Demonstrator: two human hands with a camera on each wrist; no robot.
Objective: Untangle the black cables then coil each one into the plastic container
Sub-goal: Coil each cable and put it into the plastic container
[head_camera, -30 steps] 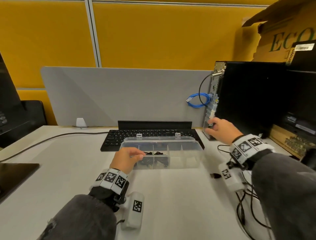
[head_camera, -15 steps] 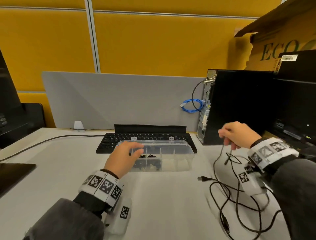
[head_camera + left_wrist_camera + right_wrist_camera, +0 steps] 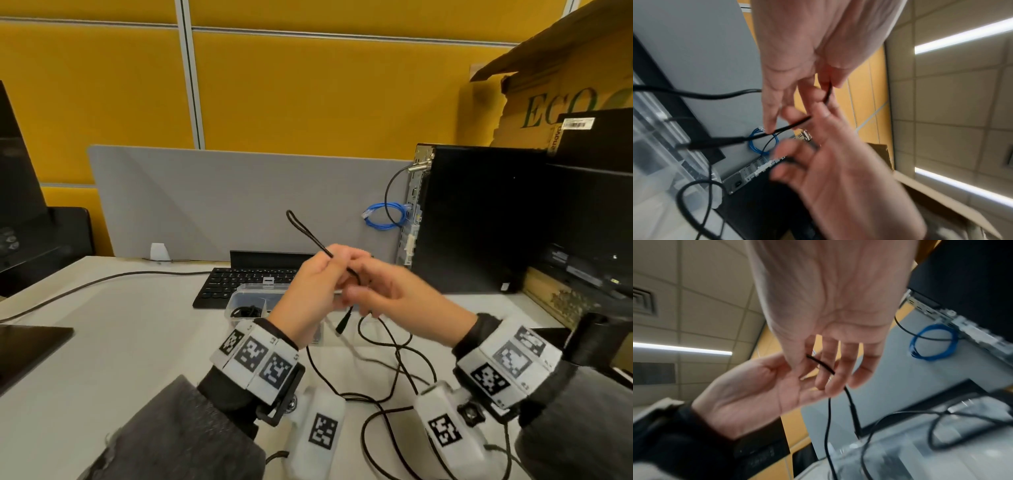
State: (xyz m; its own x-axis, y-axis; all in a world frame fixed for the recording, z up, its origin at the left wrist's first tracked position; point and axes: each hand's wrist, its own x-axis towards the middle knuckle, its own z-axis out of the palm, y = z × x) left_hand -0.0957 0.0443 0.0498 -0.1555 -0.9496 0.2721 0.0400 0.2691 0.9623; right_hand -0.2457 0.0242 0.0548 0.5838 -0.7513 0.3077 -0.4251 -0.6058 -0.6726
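You are working with a thin black cable (image 3: 394,356), light and limp, so it will flop, spring out of any loop you let go of and snag on itself; most of it lies slack on the desk (image 3: 113,342) at about 5 o'clock from the plastic container (image 3: 239,297), looping between your two wrists, and one plug end (image 3: 342,323) dangles just below your hands. Your left hand (image 3: 310,294) is raised over the container and pinches a folded bight of the cable, whose narrow loop (image 3: 301,228) sticks up toward 11 o'clock. Your right hand (image 3: 387,291) meets it from 3 o'clock with fingers loosely curled round the same strand, though motion blur hides how firmly. Take hold close to the plug and feed the slack through your fingers, since a grip mid-length will likely drag the crossings tighter. The clear container sits at 12 o'clock, partly hidden by your left hand, touching or just short of the keyboard (image 3: 239,281), with a dark coil (image 3: 247,311) already in its left compartment. The black computer tower (image 3: 479,219) at 2 o'clock, with its own black lead and a blue cable (image 3: 385,217) at its back, stands near enough to catch a swung loop.
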